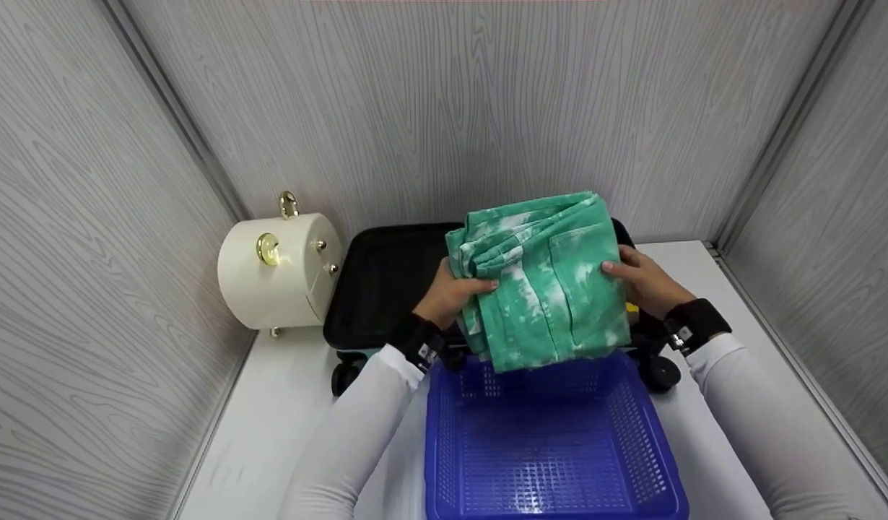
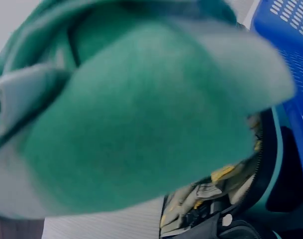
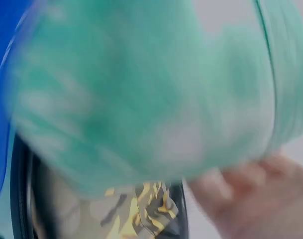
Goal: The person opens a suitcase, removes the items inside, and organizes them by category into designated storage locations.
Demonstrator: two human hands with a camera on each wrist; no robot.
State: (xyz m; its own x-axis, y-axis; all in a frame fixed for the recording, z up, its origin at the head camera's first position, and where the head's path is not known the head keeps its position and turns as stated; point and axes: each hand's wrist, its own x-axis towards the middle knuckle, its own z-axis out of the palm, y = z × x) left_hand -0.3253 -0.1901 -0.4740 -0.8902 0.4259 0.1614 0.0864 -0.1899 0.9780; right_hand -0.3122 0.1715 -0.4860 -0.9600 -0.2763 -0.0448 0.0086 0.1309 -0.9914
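Note:
A folded green garment (image 1: pixel 545 289) with white tie-dye blotches and stitched seams is held up between both hands. My left hand (image 1: pixel 450 295) grips its left edge, thumb on top. At the right edge my right hand (image 1: pixel 650 282) pinches it, thumb on the near face and fingers behind. Below lies an open black-lined suitcase (image 1: pixel 390 278), partly hidden by the garment. Patterned cloth (image 2: pixel 206 194) in beige, yellow and black lies inside it, also visible as patterned cloth (image 3: pixel 153 209) in the right wrist view. Both wrist views are largely filled by blurred green fabric.
A blue perforated plastic basket (image 1: pixel 545 455) stands in front of the suitcase, nearest the body. To the left sits a cream round case (image 1: pixel 271 289) with gold fittings. A suitcase wheel (image 1: pixel 660 373) sticks out at right. Grey wood-grain walls (image 1: pixel 429 108) enclose the white table (image 1: pixel 285 412).

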